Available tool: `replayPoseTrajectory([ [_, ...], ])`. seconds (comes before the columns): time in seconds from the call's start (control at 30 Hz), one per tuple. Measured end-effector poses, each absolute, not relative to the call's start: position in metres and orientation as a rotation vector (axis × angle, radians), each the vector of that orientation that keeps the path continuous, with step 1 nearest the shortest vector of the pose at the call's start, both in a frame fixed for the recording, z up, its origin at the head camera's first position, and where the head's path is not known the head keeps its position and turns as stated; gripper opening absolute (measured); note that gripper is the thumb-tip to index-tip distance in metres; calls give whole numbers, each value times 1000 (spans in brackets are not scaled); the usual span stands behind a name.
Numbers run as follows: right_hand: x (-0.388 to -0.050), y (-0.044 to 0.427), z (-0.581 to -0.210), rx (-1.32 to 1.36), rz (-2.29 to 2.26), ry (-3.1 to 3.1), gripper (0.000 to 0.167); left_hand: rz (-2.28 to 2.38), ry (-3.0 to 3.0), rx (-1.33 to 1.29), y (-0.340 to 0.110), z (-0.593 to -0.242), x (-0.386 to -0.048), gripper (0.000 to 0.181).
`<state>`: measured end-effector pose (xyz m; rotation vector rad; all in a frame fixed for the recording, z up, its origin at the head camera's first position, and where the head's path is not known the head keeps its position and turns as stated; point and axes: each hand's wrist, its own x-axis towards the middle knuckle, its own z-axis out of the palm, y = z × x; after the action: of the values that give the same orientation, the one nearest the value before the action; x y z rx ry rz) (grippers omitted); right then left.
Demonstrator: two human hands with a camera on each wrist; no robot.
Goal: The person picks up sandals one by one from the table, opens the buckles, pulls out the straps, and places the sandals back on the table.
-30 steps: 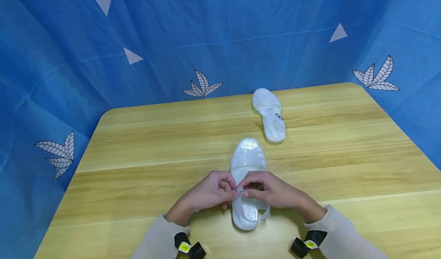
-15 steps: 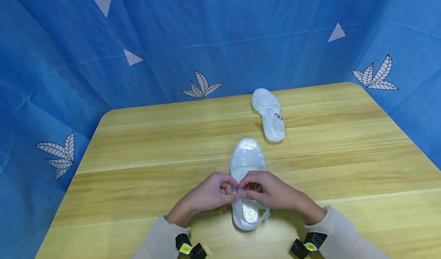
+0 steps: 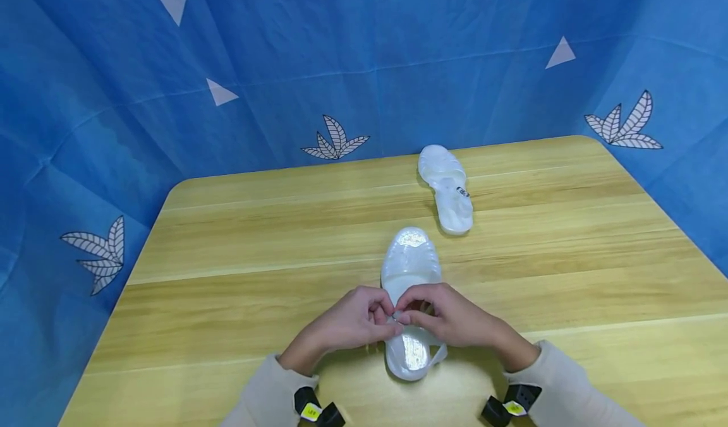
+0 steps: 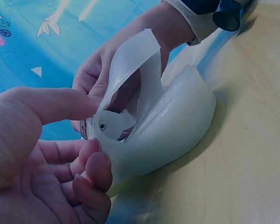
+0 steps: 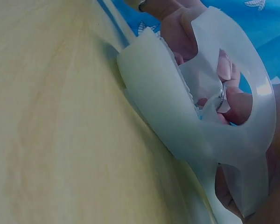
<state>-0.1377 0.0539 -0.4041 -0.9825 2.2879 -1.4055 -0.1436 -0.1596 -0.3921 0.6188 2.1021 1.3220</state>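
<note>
A white, glossy sandal [image 3: 412, 264] lies on the table, toe pointing away. Its ankle strap [image 4: 133, 51] arches up over the heel part. My left hand [image 3: 354, 321] pinches the side of the strap by a small metal buckle [image 4: 84, 129], with thumb and forefinger. From the other side, my right hand [image 3: 452, 315] pinches a strap end at the same spot, fingertips close to the left ones. A small rivet [image 4: 102, 125] shows beside the buckle. Fingers partly cover the buckle, so whether the strap runs through it I cannot tell.
The matching white sandal [image 3: 453, 209] rests farther back, slightly right, with a dark-edged buckle [image 3: 462, 192] on its side. Wood-grain table [image 3: 239, 244] extends around both. A blue patterned cloth [image 3: 284, 54] hangs behind the table and along its sides.
Both hands stay at the buckle. The left thumb has shifted slightly down and right, and the fingertips have moved a little around the strap end. The sandals stay in place.
</note>
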Motion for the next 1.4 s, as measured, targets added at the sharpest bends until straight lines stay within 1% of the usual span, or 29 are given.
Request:
replayPoseTrajectory([
  [0.47, -135, 51, -403, -868, -1377, 2344, 5, 1307, 2130, 626, -159, -394, -143, 14],
  [0.93, -131, 48, -403, -833, -1370, 2408, 7, 1312, 2148, 667, -158, -393, -143, 14],
  [1.13, -133, 51, -401, -949, -1328, 2377, 7, 1302, 2179, 643, -158, -392, -141, 14],
  [1.27, -132, 50, -394, -1150, -1166, 2552, 10, 1291, 2198, 631, -157, -391, -140, 15],
  [1.4, -131, 46, -390, -1341, -948, 2783, 9, 1288, 2214, 641, -156, -391, -140, 14],
])
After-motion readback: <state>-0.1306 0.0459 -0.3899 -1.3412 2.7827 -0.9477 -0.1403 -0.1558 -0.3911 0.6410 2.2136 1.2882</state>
